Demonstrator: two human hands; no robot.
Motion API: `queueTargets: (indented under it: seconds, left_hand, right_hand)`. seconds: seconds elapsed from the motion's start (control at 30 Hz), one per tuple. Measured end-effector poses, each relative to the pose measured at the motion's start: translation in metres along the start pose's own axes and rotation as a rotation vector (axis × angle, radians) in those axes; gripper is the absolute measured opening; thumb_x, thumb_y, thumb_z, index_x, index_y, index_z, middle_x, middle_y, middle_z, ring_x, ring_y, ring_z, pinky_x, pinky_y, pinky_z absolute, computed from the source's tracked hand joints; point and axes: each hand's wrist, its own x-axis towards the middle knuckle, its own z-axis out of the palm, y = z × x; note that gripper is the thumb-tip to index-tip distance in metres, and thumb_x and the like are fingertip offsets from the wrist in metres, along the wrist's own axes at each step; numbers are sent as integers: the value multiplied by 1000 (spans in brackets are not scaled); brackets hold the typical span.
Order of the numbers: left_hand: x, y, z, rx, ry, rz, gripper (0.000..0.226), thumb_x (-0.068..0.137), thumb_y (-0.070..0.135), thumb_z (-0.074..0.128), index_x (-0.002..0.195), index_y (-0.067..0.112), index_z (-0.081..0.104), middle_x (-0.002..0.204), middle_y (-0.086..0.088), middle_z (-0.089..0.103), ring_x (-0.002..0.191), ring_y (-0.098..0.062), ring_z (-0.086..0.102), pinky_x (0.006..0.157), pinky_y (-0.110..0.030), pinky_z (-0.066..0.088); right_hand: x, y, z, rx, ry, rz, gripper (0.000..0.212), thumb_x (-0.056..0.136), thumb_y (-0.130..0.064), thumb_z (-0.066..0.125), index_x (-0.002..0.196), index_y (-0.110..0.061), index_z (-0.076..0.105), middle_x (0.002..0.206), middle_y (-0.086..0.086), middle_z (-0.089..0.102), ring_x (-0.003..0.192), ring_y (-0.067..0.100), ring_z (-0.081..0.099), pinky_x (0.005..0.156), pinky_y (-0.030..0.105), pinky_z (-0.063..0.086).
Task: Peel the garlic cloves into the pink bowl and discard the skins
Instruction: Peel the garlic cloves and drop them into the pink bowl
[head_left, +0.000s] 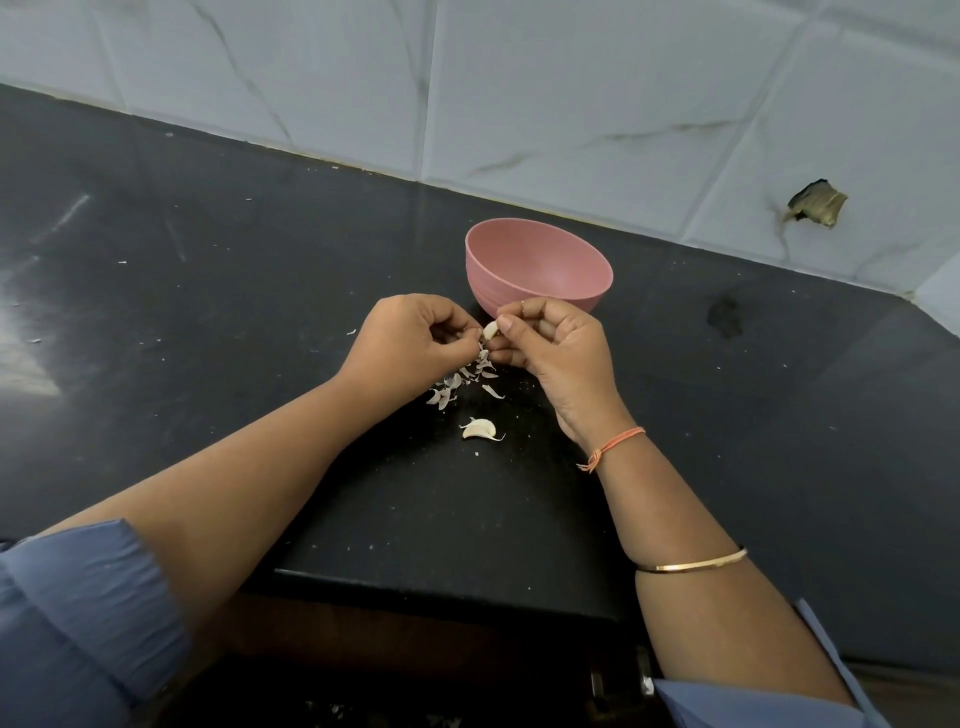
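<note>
Garlic clove (490, 329), part-peeled, pinched between left hand (410, 338) and right hand (556, 353); skins (462, 382) and another clove (480, 429) lie at 6 o'clock, pink bowl (483, 283) at 12 seemingly empty

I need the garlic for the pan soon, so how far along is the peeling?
Done: a pile of loose skins lies on the counter, so some peeling is finished; the pink bowl hides its contents. In hand: left hand and right hand pinch one clove. Left: one unpeeled clove nearer the person, and the skins to discard.
</note>
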Motion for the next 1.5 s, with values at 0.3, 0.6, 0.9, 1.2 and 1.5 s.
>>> queueTargets:
  seconds: [0.3,0.6,0.9,1.2,1.5]
  left_hand:
    - [2,-1,-1,-15,35,-86,9,80,16,67,73,22,70,60,15,62,53,7,56,52,-5,43]
    - [2,0,-1,-54,2,-88,17,80,14,67,70,27,66,59,13,62,51,5,56,50,-6,42]
    - [2,0,-1,-11,28,-103,11,82,17,67,74,25,67,66,14,65,58,-3,63,56,-7,47]
    - [2,0,-1,-112,80,-76,8,79,28,73,73,24,70,69,4,70,69,-16,68,67,-31,56]
    - [-2,6,-1,-214,1,-41,10,81,15,70,82,25,71,78,3,72,72,-25,68,63,-27,55]
  right_hand:
    - [2,9,-1,-401,23,-253,12,80,4,65,90,-3,70,91,7,66,77,14,68,75,27,58]
    - [2,11,-1,-645,-5,-491,14,79,-4,69,92,-6,72,88,4,67,76,9,63,68,16,53]
    - [2,3,0,-199,0,-259,18,80,3,66,91,-11,68,89,-4,65,80,-1,63,78,18,51]
    - [0,0,-2,-217,-37,-229,18,80,5,66,85,-12,64,81,-4,68,76,0,65,73,16,52]
    - [0,2,-1,-288,-13,-264,24,74,-5,75,77,-23,58,78,-4,64,71,5,59,65,19,52]
